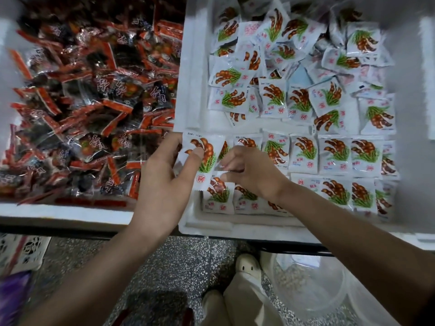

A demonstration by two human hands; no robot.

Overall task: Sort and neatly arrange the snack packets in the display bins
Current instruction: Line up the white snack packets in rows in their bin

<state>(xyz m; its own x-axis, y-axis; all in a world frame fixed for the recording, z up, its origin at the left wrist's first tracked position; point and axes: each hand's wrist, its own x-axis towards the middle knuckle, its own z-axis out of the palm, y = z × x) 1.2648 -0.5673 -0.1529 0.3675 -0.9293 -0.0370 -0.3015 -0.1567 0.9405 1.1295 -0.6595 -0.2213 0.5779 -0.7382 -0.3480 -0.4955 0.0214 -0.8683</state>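
**Two hands at the white bin, one packet held up**

One white packet (210, 147) is pinched by the left hand (164, 177), thumb laid across its front, and is held tilted over the bin's near left corner. Brown pods and green fronds are printed on it, with a round red seal (200, 178) whose single character is too small to be read. The right hand (247, 170) is held just beside it with fingers curled; whether anything is gripped cannot be told.

Matching packets are laid in neat rows (334, 156) along the near side of the white bin (188, 78), while a loose heap (282, 55) is left at the far side. Their small blue print is illegible.

In the left bin (58, 211), red-and-black packets (94, 102) with white brush-style characters are piled; the writing is blurred.

Below the worktop, a speckled floor (179, 267), a pale shoe (247, 264) and a clear tub (310, 283) are seen.
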